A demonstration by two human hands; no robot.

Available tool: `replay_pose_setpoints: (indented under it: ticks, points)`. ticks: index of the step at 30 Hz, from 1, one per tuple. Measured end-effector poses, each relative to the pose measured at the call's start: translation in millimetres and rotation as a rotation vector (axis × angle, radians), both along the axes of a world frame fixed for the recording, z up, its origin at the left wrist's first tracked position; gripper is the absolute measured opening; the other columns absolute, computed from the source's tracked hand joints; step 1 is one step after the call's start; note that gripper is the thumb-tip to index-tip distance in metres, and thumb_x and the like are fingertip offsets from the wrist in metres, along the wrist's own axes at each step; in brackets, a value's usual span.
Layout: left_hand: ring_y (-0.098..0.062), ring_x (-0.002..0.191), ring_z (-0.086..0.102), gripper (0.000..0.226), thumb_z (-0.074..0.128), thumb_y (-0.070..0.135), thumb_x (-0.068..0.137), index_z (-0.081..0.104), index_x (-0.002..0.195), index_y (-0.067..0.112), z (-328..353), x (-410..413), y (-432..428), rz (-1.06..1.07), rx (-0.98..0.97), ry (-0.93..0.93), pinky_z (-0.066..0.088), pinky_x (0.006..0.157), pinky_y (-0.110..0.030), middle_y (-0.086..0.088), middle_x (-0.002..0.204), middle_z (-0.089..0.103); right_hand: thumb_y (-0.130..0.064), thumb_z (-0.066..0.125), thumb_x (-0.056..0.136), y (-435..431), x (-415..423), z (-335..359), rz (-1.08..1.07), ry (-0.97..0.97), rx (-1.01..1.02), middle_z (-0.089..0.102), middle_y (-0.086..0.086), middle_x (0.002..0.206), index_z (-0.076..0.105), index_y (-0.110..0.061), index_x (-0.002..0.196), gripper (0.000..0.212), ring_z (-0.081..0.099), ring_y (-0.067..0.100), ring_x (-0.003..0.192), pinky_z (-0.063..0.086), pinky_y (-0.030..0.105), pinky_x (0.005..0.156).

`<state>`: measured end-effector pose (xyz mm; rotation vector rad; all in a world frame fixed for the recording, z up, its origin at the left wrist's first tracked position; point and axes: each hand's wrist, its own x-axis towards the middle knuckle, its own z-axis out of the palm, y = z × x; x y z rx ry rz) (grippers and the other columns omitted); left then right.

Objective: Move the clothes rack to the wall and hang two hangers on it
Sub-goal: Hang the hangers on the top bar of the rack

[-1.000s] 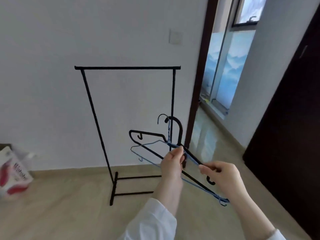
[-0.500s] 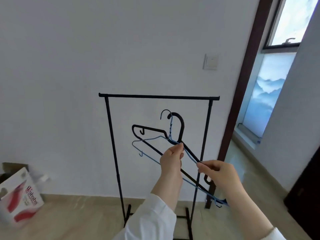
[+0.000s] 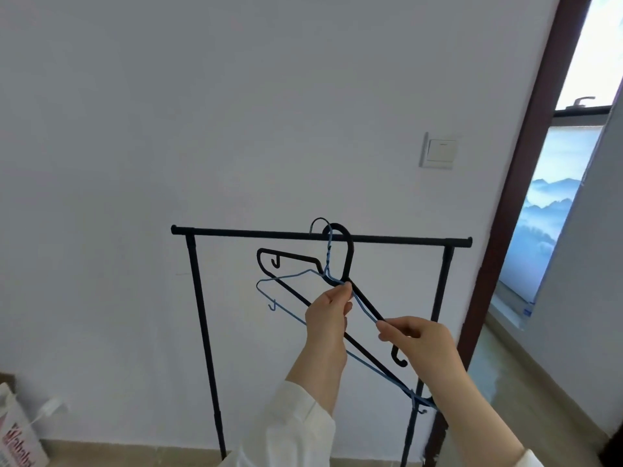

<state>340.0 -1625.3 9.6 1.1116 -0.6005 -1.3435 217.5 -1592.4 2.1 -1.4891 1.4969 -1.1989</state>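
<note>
A black metal clothes rack (image 3: 236, 232) stands against the white wall, its top bar level across the middle of the view. I hold two hangers together in front of it: a thick black plastic hanger (image 3: 290, 256) and a thin blue wire hanger (image 3: 286, 275). My left hand (image 3: 328, 315) pinches both at the neck below the hooks. My right hand (image 3: 419, 342) grips their right arm lower down. The hangers tilt down to the right. Their hooks overlap the rack's bar in the view; I cannot tell whether they rest on it.
A light switch (image 3: 438, 151) is on the wall above the rack. A dark brown door frame (image 3: 526, 163) runs down the right, with a window (image 3: 553, 210) beyond it. A red and white bag (image 3: 17, 436) sits on the floor at the lower left.
The view has tilted up and come closer to the rack. The hooks of the two hangers have risen from below the bar to the bar's height. Both hands keep the same grip.
</note>
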Motion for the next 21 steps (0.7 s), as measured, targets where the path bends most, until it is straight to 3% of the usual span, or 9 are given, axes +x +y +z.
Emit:
replay_pose_setpoints:
  ticks: [6,10,14,17,21]
  points:
    - [-0.008,0.089,0.054,0.015,0.062,0.025,0.085,0.062,0.097,0.016,11,1,-47,0.051,0.006,-0.017,0.042,0.073,-0.019,0.007,0.081,0.061,-0.026,0.063,0.082,-55,-1,7,0.061,-0.011,-0.007,0.070,-0.009,0.076,0.066,-0.024,0.077,0.006,0.059,0.013,0.080,0.040,0.017,0.061]
    - [-0.004,0.075,0.053,0.010,0.062,0.025,0.085,0.063,0.090,0.017,12,1,-69,0.088,0.041,-0.008,0.041,0.070,-0.018,0.005,0.077,0.060,-0.026,0.062,0.082,-83,-1,8,0.095,-0.004,0.021,0.069,-0.010,0.076,0.067,-0.023,0.078,0.007,0.058,0.014,0.081,0.039,0.016,0.060]
    - [-0.002,0.072,0.052,0.012,0.061,0.026,0.085,0.063,0.091,0.016,7,2,-85,0.103,0.061,0.005,0.040,0.065,-0.017,0.006,0.077,0.060,-0.026,0.062,0.082,-101,0,6,0.103,0.028,0.023,0.069,-0.009,0.075,0.065,-0.026,0.073,0.010,0.063,0.028,0.087,0.039,0.015,0.057]
    - [-0.002,0.073,0.052,0.009,0.061,0.025,0.085,0.063,0.079,0.018,4,4,-92,0.100,0.093,0.032,0.040,0.066,-0.017,0.007,0.077,0.061,-0.025,0.061,0.083,-107,4,4,0.093,0.054,0.036,0.068,-0.010,0.074,0.066,-0.023,0.076,0.009,0.064,0.031,0.095,0.040,0.016,0.055]
    - [-0.002,0.074,0.053,0.010,0.062,0.025,0.085,0.061,0.076,0.021,1,6,-101,0.089,0.104,0.043,0.041,0.069,-0.018,0.007,0.078,0.061,-0.025,0.059,0.085,-114,8,5,0.086,0.095,0.051,0.066,-0.013,0.071,0.064,-0.023,0.076,0.010,0.057,0.020,0.072,0.039,0.018,0.055]
